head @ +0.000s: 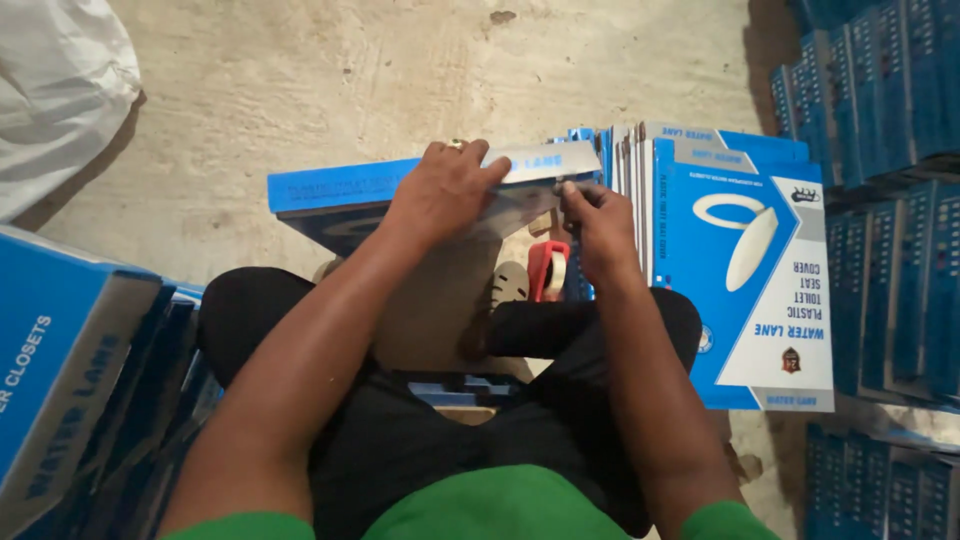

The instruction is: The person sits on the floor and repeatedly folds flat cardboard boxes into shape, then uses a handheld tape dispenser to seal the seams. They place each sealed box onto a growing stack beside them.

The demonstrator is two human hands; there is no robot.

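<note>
As seen from the head camera, looking straight down over the knees onto a concrete floor (300, 80). Flat blue-and-white cartons (740, 260) stacked upright at right, just beside the right forearm; nearest face blue with a white panel, a white oval seat picture and dark lettering along one edge. More blue cartons (880, 90) shelved at far right, in shadow. Another blue carton (60, 370) with pale lettering at lower left, leaning against the left knee. White sack (50, 90) at upper left, well apart.

Blue box (340, 195) held above the lap, between the knees and the stacked cartons: long, shallow, blue side wall with faint lettering, brown cardboard inside face turned toward the body, silver-grey end flap at the upper right.

Left hand (445, 190) spread flat over the top edge of the blue box, fingers curled onto the flap, ring on one finger. Right hand (598, 215) closed in a pinch at the flap's right corner; possibly gripping a tape end, not clearly resolved. Red tape dispenser (548, 270) below the box, between the knees, just beside the right wrist.
</note>
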